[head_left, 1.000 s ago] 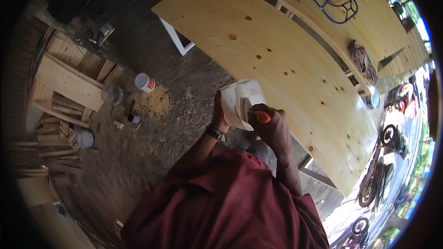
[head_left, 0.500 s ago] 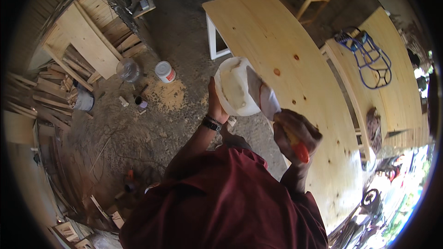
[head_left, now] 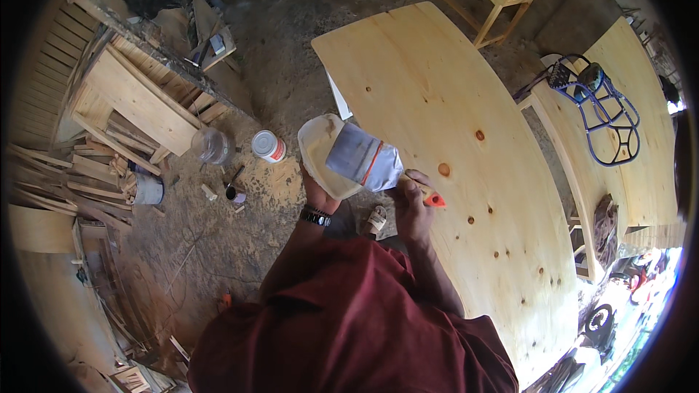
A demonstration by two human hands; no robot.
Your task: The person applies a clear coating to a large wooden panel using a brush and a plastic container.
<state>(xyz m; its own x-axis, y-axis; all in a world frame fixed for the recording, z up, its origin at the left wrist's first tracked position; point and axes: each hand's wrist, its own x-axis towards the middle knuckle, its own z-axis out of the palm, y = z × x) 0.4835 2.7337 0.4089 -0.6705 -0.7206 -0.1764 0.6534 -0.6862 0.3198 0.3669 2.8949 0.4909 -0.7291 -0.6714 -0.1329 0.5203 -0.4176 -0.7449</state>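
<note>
My left hand (head_left: 320, 199), with a dark band at its wrist, cups a white cut-open plastic container (head_left: 312, 140) from below. My right hand (head_left: 413, 207) is closed round the handle of a wide flat paintbrush (head_left: 382, 168). The brush has a red handle end; its broad head looks grey, with a silvery band and a thin reddish line across it. This head lies over the container's opening, hiding part of the inside. Just beyond both hands and to the right stretches a long pale wooden tabletop (head_left: 451, 116) with dark knots.
A lidded white tin (head_left: 269, 147), a clear plastic jar (head_left: 211, 145) and a small dark cup (head_left: 235, 194) stand on the sawdust-strewn floor. Wood offcuts (head_left: 98, 175) pile up at left. On the right, a blue-framed object (head_left: 611, 127) lies on another wooden table (head_left: 644, 87).
The container has moved left and its opening now faces up more. The brush has swung left over that opening, its head now in plain view.
</note>
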